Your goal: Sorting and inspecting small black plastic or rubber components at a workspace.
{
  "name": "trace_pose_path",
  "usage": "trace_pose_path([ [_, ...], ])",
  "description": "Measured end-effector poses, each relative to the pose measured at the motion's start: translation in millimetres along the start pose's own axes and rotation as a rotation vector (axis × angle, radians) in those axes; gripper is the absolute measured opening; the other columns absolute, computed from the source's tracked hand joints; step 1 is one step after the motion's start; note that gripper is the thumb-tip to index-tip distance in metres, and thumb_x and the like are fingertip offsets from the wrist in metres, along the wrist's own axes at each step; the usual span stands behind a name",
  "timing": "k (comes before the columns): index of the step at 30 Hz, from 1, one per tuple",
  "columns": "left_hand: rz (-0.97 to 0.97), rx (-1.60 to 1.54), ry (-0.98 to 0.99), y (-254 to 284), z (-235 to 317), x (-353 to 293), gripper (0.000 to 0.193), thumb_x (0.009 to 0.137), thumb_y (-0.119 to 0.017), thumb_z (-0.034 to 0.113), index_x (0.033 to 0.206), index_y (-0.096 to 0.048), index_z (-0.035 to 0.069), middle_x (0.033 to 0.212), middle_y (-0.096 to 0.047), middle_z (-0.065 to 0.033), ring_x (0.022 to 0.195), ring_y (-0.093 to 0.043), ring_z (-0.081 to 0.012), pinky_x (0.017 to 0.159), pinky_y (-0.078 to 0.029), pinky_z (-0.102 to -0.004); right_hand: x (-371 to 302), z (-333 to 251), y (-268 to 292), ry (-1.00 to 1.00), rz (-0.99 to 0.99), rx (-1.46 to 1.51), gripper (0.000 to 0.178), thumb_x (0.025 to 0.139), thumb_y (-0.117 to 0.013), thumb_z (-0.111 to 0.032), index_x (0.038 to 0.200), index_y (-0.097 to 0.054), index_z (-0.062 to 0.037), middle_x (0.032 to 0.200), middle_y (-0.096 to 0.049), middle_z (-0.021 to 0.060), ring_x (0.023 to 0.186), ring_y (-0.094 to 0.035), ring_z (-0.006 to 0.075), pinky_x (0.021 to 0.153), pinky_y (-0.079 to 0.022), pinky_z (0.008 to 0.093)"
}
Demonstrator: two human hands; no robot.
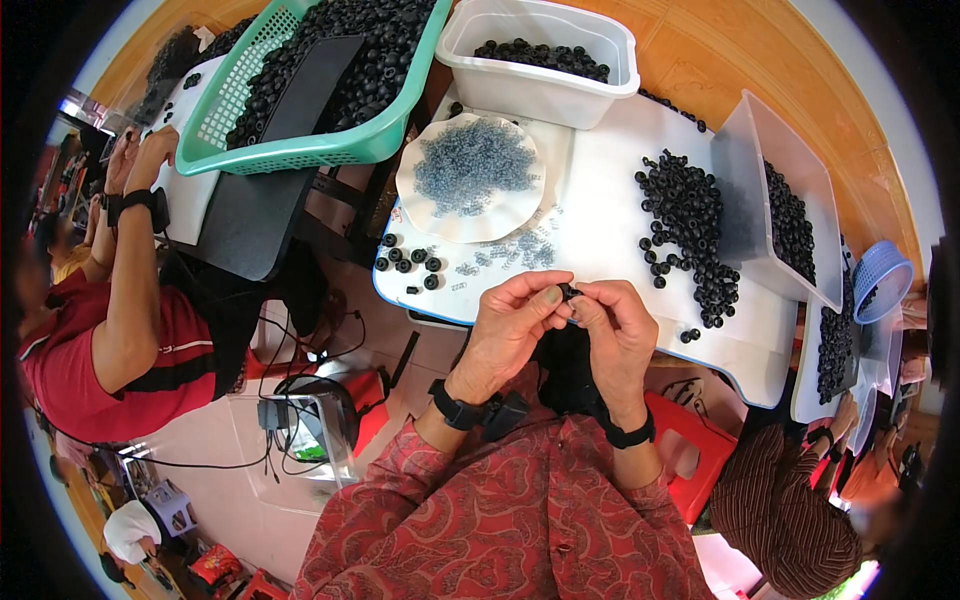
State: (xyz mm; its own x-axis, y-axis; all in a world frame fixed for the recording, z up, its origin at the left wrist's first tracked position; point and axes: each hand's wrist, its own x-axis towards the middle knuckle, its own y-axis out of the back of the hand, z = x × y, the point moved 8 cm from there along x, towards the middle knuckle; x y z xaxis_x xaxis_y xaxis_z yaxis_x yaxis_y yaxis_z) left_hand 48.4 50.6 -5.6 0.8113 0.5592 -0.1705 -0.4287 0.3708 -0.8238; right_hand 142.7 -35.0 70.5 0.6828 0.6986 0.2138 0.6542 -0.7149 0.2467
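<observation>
My left hand (508, 325) and my right hand (617, 330) meet in front of me at the near edge of the white table (600, 230). Together they pinch one small black rubber ring (569, 292) between their fingertips. A white scalloped plate (415, 190) with several small clear rings lies beyond my left hand. More clear rings (515, 252) are scattered on the table just past my fingers. A few finished-looking black rings (412, 262) sit at the table's left corner. A loose heap of black rings (690, 235) lies beyond my right hand.
A white tub (540, 90) of black rings stands at the back. A clear tub (760, 180) is tipped on its side at right, a green basket (330, 150) of black rings at left. Another person in red (110, 340) works at left, a striped sleeve (780, 500) at lower right.
</observation>
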Motion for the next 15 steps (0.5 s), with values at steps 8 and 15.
trace_pose_path([
  [8,0.0,0.083,-0.055,-1.3,5.2,-1.4,0.024,0.096,-0.061,0.001,0.119,-0.065,-0.004,0.091,-0.069,-0.0072,0.08,-0.065,-0.0116,0.072,-0.055,-0.0224,-2.3,-8.6,-0.5,0.058,0.022,-0.094,0.012,0.085,-0.072,0.002,0.096,-0.067,0.0026,0.088,-0.066,0.0096,0.072,-0.064,0.0136,0.063,-0.052,0.0249],
  [15,-0.009,0.187,-0.131,-5.8,14.1,-3.0,0.022,0.096,-0.06,-0.001,0.116,-0.067,-0.003,0.093,-0.067,-0.0066,0.079,-0.064,-0.011,0.07,-0.054,-0.0221,-4.4,-13.8,-0.9,0.108,0.029,-0.127,0.011,0.084,-0.072,0.003,0.095,-0.068,0.002,0.087,-0.067,0.0098,0.072,-0.066,0.0143,0.061,-0.053,0.0249],
])
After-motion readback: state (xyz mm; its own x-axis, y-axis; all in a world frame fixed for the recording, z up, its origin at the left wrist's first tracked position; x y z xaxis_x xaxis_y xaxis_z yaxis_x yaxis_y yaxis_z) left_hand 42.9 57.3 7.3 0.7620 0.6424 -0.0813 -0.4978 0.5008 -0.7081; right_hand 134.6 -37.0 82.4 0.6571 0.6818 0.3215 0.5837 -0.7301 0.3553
